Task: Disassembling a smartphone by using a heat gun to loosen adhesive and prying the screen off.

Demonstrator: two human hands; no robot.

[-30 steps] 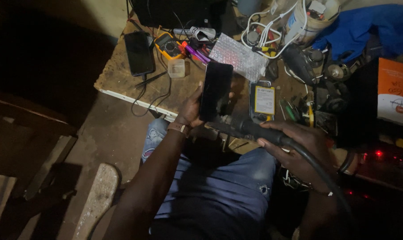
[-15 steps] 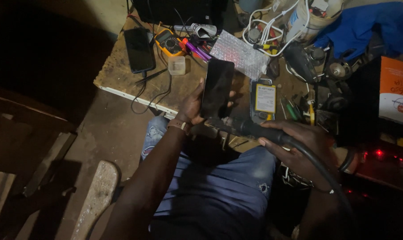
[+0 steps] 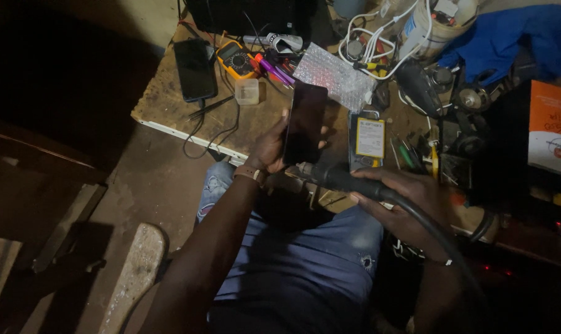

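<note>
Here the left hand (image 3: 269,148) grips a dark phone (image 3: 305,124) upright over the worktop (image 3: 169,102); the right hand (image 3: 410,198) wraps a hose nozzle (image 3: 330,176) pointing left at the phone's lower end.

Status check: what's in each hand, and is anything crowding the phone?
Left hand grips dark phone, upright over bench edge. Right hand holds black hose nozzle, tip at phone's lower end. Battery lies just beside.
</note>
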